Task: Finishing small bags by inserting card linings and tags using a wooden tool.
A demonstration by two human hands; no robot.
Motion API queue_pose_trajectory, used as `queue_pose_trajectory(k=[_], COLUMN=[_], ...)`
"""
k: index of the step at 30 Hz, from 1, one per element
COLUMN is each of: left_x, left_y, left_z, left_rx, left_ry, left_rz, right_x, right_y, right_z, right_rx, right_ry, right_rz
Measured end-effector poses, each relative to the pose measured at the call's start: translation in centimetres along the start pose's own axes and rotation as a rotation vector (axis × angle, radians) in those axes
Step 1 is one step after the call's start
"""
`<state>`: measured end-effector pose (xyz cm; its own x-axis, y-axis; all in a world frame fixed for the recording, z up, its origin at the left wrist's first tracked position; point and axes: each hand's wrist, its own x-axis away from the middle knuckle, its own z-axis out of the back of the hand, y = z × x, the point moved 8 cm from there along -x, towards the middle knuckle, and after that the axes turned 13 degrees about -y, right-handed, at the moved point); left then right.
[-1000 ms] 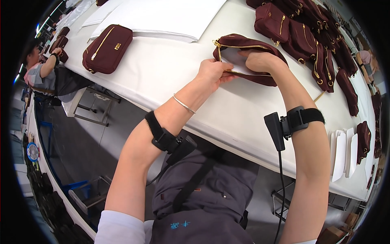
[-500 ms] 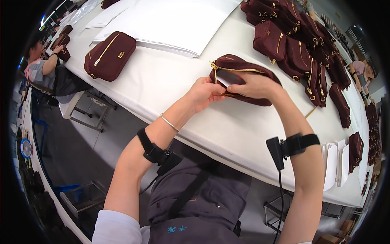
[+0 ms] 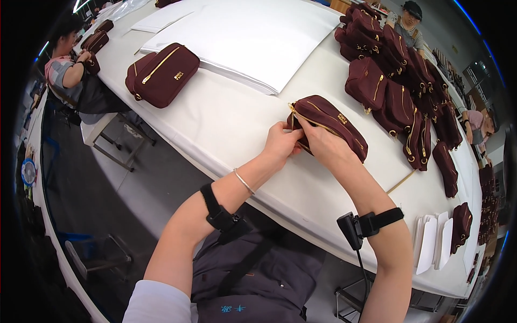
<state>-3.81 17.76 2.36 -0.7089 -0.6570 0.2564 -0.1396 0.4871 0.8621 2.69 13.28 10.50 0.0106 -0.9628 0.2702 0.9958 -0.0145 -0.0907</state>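
A maroon bag (image 3: 340,134) with a gold zipper lies on the white table (image 3: 242,151) in front of me, its gold lettering upward. My left hand (image 3: 281,139) grips the zipped edge at the bag's left end, fingers curled. My right hand (image 3: 318,141) holds the same end, thumb along the zipper, its other fingertips hidden by the bag and hand. The zipper is partly open there. Another maroon bag (image 3: 161,75) sits farther left.
A white paper stack (image 3: 231,43) lies behind, maroon bags (image 3: 401,107) are piled at right, white cards (image 3: 425,242) stand at front right. Co-workers (image 3: 70,81) are at left and right (image 3: 409,21). A stool (image 3: 97,129) is below the left edge.
My hands and the bag appear lower in view. The bag has tipped so its lettered face shows and its gaping opening has narrowed. My right hand has moved toward the zipper's left end.
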Motion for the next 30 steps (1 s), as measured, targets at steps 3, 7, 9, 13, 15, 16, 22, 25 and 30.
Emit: queue_pose_trajectory(k=[3,7,9,13,15,16,22,25,30], left_x=[-0.4,-0.5,-0.4,-0.1,0.1,0.0,0.1,0.1,-0.2], left_y=[0.4,0.4,0.0,-0.1,0.9,1.1,1.0,0.8,0.3], left_z=[0.4,0.3,0.7,0.7,-0.2,-0.5,-0.1,0.3,0.2], left_rx=[-0.094,-0.069,-0.032,-0.042,-0.049,-0.055,-0.107,-0.110,-0.153], left_ry=[-0.019,-0.067,-0.058,-0.075,-0.096,-0.110,-0.111,-0.058,-0.084], left_rz=[0.046,0.044,0.061,0.066,0.046,0.027,0.035,0.057,0.055], right_x=[0.1,-0.2,-0.7,-0.4,-0.2,-0.2,0.7,0.3,-0.2], right_y=[-0.3,0.7,0.4,0.0,0.7,1.3,-0.7,-0.6,-0.5], right_z=[0.9,0.1,-0.3,0.2,0.8,0.5,0.9,-0.1,-1.2], right_rx=[-0.035,-0.053,0.016,0.123,0.124,0.088,0.398,0.389,0.202], right_ry=[-0.006,-0.022,-0.066,-0.013,0.080,0.100,0.446,0.303,0.180], right_rz=[-0.001,0.023,0.005,-0.047,-0.059,-0.059,0.063,0.014,0.063])
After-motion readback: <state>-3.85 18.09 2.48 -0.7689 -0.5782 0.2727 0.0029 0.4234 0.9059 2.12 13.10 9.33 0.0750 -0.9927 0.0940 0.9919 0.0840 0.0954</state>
